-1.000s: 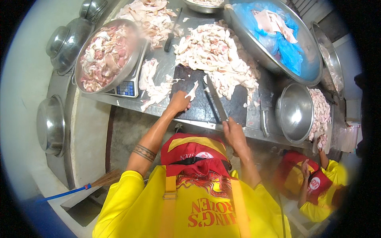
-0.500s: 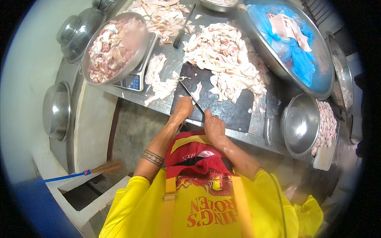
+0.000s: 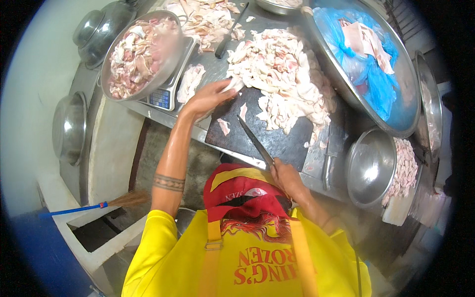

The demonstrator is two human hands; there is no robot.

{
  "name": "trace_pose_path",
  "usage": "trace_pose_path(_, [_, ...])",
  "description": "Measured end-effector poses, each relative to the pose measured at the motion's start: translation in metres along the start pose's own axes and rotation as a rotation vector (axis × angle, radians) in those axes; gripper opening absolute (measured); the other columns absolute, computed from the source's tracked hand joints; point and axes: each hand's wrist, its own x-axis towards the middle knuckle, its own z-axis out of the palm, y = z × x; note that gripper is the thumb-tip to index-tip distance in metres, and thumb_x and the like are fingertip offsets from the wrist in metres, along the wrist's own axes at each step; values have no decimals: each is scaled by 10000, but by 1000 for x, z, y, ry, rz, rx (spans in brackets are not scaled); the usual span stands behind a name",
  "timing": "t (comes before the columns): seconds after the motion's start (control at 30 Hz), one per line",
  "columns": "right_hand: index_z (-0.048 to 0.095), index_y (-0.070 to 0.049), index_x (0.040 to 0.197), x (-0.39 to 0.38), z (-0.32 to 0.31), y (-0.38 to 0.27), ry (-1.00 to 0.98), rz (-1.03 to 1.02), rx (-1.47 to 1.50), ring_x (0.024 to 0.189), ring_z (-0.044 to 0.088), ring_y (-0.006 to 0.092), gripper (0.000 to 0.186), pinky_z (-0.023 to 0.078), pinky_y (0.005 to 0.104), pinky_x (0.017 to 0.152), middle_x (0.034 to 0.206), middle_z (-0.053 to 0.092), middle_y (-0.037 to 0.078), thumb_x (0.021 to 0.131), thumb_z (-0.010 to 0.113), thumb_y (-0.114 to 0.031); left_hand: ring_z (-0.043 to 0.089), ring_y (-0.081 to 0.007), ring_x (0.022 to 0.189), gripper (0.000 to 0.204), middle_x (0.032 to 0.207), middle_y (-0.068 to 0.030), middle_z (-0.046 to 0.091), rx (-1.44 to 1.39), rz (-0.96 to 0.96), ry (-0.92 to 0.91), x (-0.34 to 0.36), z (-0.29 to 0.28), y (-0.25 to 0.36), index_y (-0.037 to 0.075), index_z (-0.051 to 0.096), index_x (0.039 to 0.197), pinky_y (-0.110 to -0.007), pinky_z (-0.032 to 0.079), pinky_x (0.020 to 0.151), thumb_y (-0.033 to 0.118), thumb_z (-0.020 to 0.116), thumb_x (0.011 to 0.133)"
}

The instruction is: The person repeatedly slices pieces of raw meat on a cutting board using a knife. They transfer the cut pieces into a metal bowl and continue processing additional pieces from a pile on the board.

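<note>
My right hand (image 3: 287, 179) grips a long-bladed knife (image 3: 255, 141), its tip angled up and left over the dark cutting board (image 3: 282, 141). Above the board's far left corner, my left hand (image 3: 212, 98) pinches a whitish piece of raw fatty meat (image 3: 236, 85) at the pile's edge. That large pile of pale meat pieces (image 3: 277, 59) covers the far part of the board and the table behind it. Two small scraps of meat (image 3: 223, 127) lie on the board left of the blade.
Left stands a bowl of meat (image 3: 138, 59) on a scale (image 3: 161, 98). A second knife (image 3: 230, 34) lies beyond. To the right are a big basin (image 3: 341, 94) with a blue bag (image 3: 378, 84), a metal bowl (image 3: 371, 168) and a knife with a metal handle (image 3: 327, 171).
My left hand has moved from the board's near edge up and left to the pile. My right hand has drawn the knife right and nearer. The strip left of the board is largely covered or gone.
</note>
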Motion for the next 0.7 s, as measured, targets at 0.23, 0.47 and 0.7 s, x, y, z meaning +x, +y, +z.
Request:
trace_pose_path(0.23, [571, 18, 1107, -9, -10, 32, 117, -34, 197, 887, 635, 544, 333, 496, 586, 777, 873, 664, 336, 1025, 520, -301, 497, -379, 1345, 447, 1471, -196, 519, 640, 333, 69, 44, 42, -35, 44, 563, 1389, -419, 418, 1119, 100, 587, 947])
trace_pose_path(0.47, [580, 39, 1146, -22, -17, 66, 246, 102, 359, 911, 639, 545, 381, 505, 557, 774, 915, 660, 358, 1023, 532, -319, 551, -360, 1086, 303, 1133, -149, 570, 996, 425, -78, -21, 40, -71, 71, 632, 1191, -469, 486, 921, 156, 675, 903])
trace_pose_path(0.7, [603, 21, 1123, -15, -19, 75, 298, 46, 336, 919, 660, 518, 350, 511, 539, 757, 925, 676, 342, 1017, 547, -308, 621, -346, 981, 375, 1072, -136, 624, 950, 114, 57, -82, 64, -96, 132, 690, 1152, -458, 527, 867, 176, 785, 793])
